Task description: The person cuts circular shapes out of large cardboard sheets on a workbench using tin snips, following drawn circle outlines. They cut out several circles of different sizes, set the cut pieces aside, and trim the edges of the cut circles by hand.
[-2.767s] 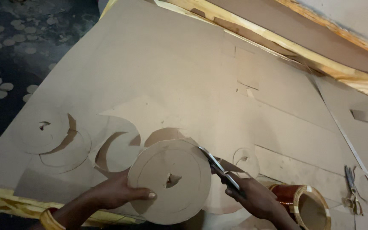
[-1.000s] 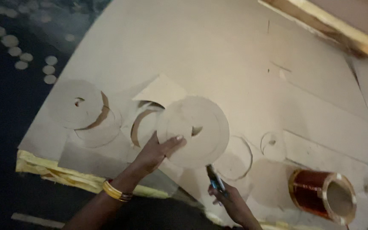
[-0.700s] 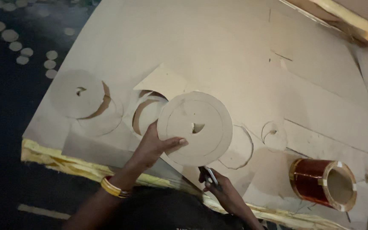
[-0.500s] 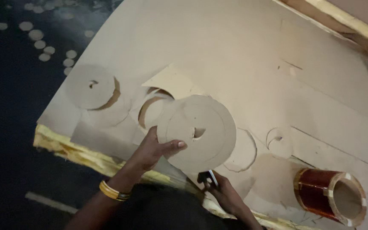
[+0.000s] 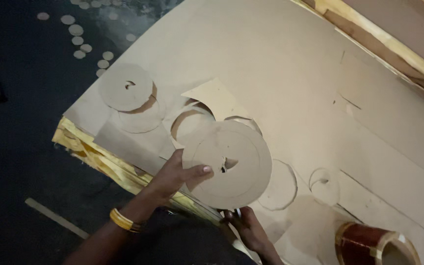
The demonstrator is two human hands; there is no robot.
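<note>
The cardboard disc (image 5: pixel 229 164), round with a small torn hole at its centre, is lying over the near edge of the big cardboard sheet (image 5: pixel 290 73), and the left hand (image 5: pixel 175 174) is pinching its left rim, thumb on top and fingers beneath. The right hand (image 5: pixel 249 228) is closing under the disc's near rim; what it is gripping is hidden. Another disc (image 5: pixel 125 87) is sitting near the sheet's left corner, and a brown tape roll (image 5: pixel 369 244) is standing at the near right.
</note>
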